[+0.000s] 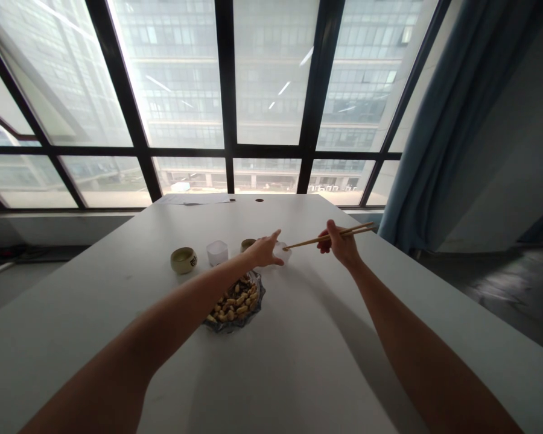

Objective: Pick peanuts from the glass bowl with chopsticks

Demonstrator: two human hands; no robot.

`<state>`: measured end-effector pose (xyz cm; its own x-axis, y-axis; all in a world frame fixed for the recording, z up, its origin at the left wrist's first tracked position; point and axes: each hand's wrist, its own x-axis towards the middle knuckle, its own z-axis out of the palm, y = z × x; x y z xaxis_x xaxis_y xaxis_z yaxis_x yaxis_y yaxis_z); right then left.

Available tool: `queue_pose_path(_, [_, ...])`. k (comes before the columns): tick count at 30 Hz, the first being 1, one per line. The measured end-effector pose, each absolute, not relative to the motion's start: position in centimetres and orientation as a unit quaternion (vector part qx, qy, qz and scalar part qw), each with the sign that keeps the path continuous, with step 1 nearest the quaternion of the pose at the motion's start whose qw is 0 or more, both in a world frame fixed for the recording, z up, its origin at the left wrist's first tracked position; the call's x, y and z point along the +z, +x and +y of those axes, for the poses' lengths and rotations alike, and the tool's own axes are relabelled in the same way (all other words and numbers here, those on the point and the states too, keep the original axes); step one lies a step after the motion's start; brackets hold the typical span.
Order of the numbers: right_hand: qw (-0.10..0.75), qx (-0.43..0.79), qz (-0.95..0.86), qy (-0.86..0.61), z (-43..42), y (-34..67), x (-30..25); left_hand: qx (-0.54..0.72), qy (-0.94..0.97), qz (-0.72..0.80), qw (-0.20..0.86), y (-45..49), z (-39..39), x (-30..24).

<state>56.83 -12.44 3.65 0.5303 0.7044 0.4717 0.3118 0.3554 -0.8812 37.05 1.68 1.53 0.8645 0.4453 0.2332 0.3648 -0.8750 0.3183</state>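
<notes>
My right hand [339, 242] is closed around a pair of wooden chopsticks [328, 237], their tips pointing left into a small clear plastic cup [284, 253]. My left hand [265, 250] reaches across the table and grips that same cup on its left side, thumb and fingers curled on it. Under my left forearm sits a glass dish of peanuts [235, 304], partly hidden by the arm.
On the white table [298, 361] stand a green ceramic cup [183, 260], a second clear plastic cup [217, 252] and another green cup [247, 244] behind my left hand. Papers [194, 199] lie at the far edge. Windows and a blue curtain [447, 120] lie beyond.
</notes>
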Motion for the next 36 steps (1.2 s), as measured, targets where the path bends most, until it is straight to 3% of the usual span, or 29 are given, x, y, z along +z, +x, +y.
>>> queue_pose_path(8, [0.709, 0.094, -0.459, -0.527, -12.8, 54.4, 5.2, 0.114, 0.963, 0.233, 0.078, 35.8, 2.2, 2.7])
queue_pose_path(13, [0.724, 0.130, -0.469, -0.489, -12.7, 51.5, 5.9, 0.237, 0.935, 0.261, 0.049, 28.3, 3.7, 4.8])
queue_pose_path(17, [0.663, 0.224, -0.522, -0.488, -12.5, 47.5, 5.2, 0.346, 0.866, 0.359, 0.041, 21.0, 5.7, 3.9])
queue_pose_path(21, [0.599, 0.273, -0.583, -0.475, -12.6, 43.8, 3.5, 0.378, 0.808, 0.445, 0.081, 16.6, 6.9, 1.0])
queue_pose_path(26, [0.521, 0.224, -0.676, -0.470, -13.0, 42.3, 1.9, 0.404, 0.769, 0.464, 0.171, 15.2, 6.8, -2.1])
queue_pose_path(36, [0.577, 0.210, -0.617, -0.493, -13.1, 42.8, 1.9, 0.425, 0.746, 0.451, 0.244, 14.5, 6.1, -4.2])
